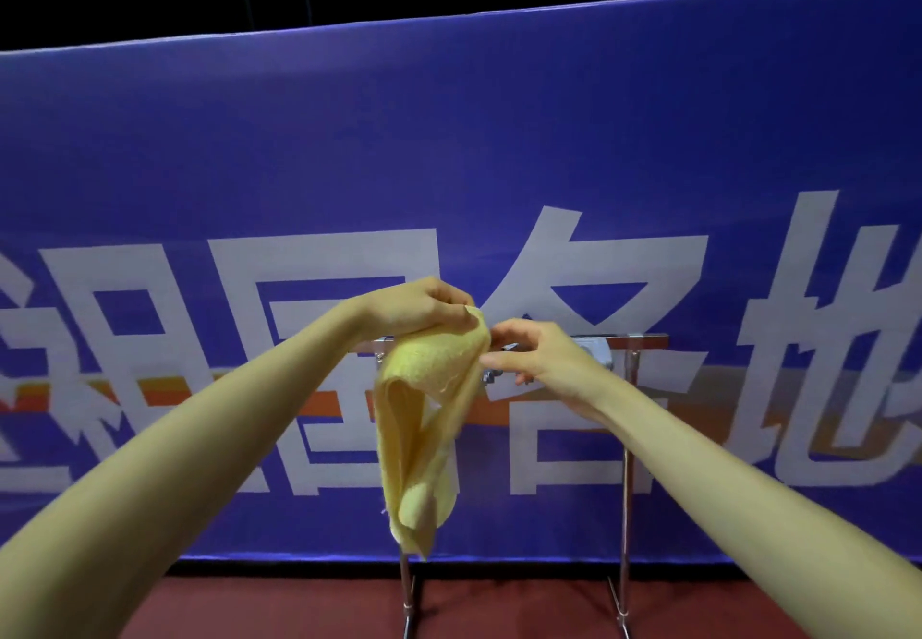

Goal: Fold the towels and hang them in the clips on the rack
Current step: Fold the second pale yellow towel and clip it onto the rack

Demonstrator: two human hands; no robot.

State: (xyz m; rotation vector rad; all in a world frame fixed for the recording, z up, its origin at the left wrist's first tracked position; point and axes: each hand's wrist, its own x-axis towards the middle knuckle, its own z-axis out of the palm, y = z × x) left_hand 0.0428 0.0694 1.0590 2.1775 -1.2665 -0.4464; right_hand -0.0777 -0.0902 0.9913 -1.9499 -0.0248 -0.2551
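Observation:
A folded yellow towel [424,419] hangs down in front of the metal rack [626,439]. My left hand [414,309] grips the towel's top edge, held up at the rack's top bar. My right hand [539,354] is just right of the towel, fingers curled at a small metal clip [491,376] under the bar; thumb and forefinger touch the towel's upper right corner. The bar's left part is hidden behind the towel and my left hand.
A tall blue banner [499,139] with large white characters stands right behind the rack. The rack's two chrome legs and feet rest on a dark red floor [499,603].

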